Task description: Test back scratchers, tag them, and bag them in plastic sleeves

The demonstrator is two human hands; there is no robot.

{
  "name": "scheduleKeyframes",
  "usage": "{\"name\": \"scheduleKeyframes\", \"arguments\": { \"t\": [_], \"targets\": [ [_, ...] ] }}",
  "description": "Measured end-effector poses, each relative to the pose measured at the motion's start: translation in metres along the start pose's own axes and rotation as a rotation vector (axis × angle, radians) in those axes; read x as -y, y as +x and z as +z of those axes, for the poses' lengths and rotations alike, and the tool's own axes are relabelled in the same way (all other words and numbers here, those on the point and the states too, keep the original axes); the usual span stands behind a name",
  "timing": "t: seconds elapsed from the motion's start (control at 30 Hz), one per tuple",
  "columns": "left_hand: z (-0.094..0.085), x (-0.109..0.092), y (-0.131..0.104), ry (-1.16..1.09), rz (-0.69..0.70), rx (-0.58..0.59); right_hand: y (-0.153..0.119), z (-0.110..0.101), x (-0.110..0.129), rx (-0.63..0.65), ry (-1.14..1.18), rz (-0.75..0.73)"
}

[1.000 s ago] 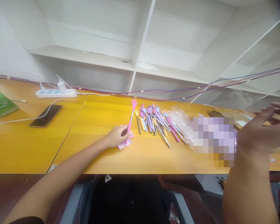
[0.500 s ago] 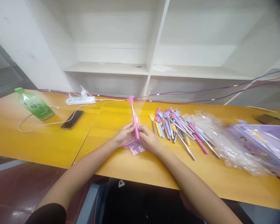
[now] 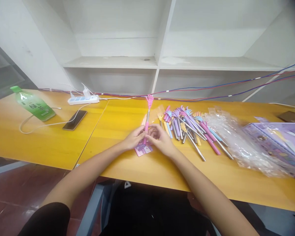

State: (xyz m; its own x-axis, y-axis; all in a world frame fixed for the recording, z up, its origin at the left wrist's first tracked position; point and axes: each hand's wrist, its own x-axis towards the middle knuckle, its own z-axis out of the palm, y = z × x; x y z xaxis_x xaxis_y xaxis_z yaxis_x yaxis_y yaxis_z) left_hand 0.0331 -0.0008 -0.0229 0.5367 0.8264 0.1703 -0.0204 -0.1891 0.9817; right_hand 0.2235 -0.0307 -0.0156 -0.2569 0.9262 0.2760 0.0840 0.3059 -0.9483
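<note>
A pink back scratcher with a hand-shaped head and a silver rod stands between my hands, head pointing away from me. My left hand pinches its pink handle from the left. From the right, my right hand closes its fingers on the same handle. Under the hands lies a pink and purple printed card. Clear plastic film shows beside the scratcher. Right of my hands is a pile of scratchers in pink, purple, blue and yellow.
Clear plastic bags and a purple box lie at the right. A green bottle, a phone and a white power strip are at the left. Cables run along the shelf base.
The pink scratcher has shifted right and now tilts slightly the other way. My right hand's fingers have shifted on the handle. The whole view has moved slightly.
</note>
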Motion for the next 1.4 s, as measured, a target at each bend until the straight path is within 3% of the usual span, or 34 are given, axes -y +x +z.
{"name": "scheduleKeyframes", "arguments": {
  "t": [0.27,0.37,0.53,0.67,0.83,1.03,1.2,1.4],
  "targets": [
    [-0.004,-0.015,-0.001,0.223,0.106,0.073,0.003,0.004,0.007,0.056,0.300,0.207],
    [-0.004,-0.017,-0.002,0.229,0.063,0.083,0.003,0.000,0.007,-0.010,0.351,0.223],
    [-0.004,-0.018,-0.004,0.063,-0.021,0.040,0.008,-0.012,0.004,-0.191,0.382,0.119],
    [-0.002,-0.018,-0.002,-0.091,-0.070,-0.089,0.013,-0.022,0.011,-0.334,0.479,0.055],
    [-0.003,-0.013,0.004,-0.260,-0.098,-0.171,0.013,-0.026,0.015,-0.312,0.522,0.176],
    [-0.007,-0.011,0.007,-0.380,-0.116,-0.134,0.010,-0.014,0.011,-0.236,0.465,0.398],
    [-0.002,-0.016,0.004,-0.324,-0.167,-0.053,0.009,-0.011,0.013,-0.278,0.472,0.356],
    [0.006,-0.021,-0.001,-0.232,-0.253,0.072,0.011,-0.021,0.014,-0.383,0.424,0.138]
  ]
}}
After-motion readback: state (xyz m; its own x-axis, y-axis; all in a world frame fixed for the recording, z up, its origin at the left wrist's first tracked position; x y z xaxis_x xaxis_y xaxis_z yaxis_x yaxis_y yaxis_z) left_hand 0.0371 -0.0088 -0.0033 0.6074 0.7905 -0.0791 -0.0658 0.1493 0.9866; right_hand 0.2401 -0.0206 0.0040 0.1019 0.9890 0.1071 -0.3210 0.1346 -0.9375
